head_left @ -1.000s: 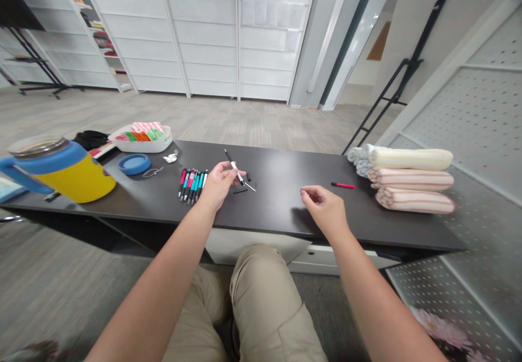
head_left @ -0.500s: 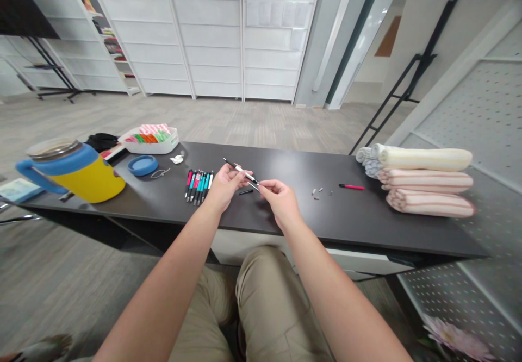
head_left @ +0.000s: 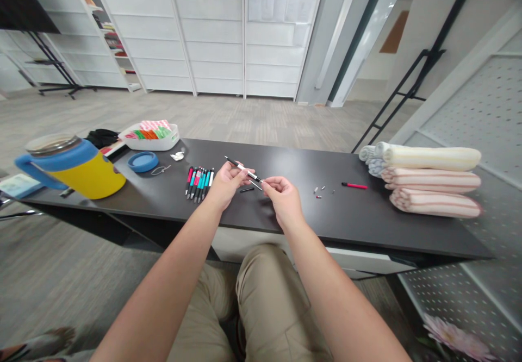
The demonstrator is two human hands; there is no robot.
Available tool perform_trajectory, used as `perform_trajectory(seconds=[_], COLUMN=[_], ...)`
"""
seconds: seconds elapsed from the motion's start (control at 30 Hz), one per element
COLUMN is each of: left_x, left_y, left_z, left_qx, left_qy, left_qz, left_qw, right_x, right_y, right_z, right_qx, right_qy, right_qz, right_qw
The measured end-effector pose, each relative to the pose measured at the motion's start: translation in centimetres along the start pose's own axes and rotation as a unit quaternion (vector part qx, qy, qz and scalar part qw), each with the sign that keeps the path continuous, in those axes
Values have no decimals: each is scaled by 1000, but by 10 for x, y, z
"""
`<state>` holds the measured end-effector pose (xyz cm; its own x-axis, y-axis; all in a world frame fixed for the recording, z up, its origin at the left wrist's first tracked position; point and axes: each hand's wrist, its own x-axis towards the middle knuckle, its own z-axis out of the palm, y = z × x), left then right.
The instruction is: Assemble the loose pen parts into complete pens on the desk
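My left hand [head_left: 228, 182] pinches a white and black pen [head_left: 245, 168] that slants down to the right above the table. At its lower right end, my right hand [head_left: 284, 194] has its thumb and fingertips closed on a thin, pale rod [head_left: 255, 185], which looks like a pen refill. Those fingertips also meet the pen's black end; whether they grip it too is hard to see. Beneath the hands lies a small black pen part [head_left: 247, 189]. Left of them is a row of several coloured pens [head_left: 199, 183].
Tiny pen parts [head_left: 318, 192] and a red pen barrel [head_left: 354, 186] lie on the dark table [head_left: 326, 220] to the right, before rolled towels [head_left: 434, 180]. At left are a yellow and blue mug [head_left: 77, 169], a blue lid [head_left: 142, 162] and a white basket [head_left: 167, 142] of packets.
The view has shifted slightly. Both hands keep nearly the same pose, with the pen and the thin rod still between them.
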<state>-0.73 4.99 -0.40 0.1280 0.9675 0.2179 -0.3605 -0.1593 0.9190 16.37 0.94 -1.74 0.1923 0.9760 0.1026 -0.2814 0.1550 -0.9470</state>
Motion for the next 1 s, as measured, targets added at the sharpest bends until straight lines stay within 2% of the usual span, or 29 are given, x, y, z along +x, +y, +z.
perform_trajectory(seconds=[0.5,0.77,1.0], left_x=[-2,-1,-2], left_y=[2,2,1], left_z=[1,0,0], left_qx=[-10,-5,6], left_qy=[-16,-1,-10], left_qz=[-3,5,9], left_qw=[1000,1000,1000], right_x=[-1,-1,-1], right_y=[1,2,5], right_z=[-1,-1,-1], right_qx=[-12,-29,-75], right_qy=[-19,-33,-35], right_qz=[6,15,7], right_qw=[1000,999,996])
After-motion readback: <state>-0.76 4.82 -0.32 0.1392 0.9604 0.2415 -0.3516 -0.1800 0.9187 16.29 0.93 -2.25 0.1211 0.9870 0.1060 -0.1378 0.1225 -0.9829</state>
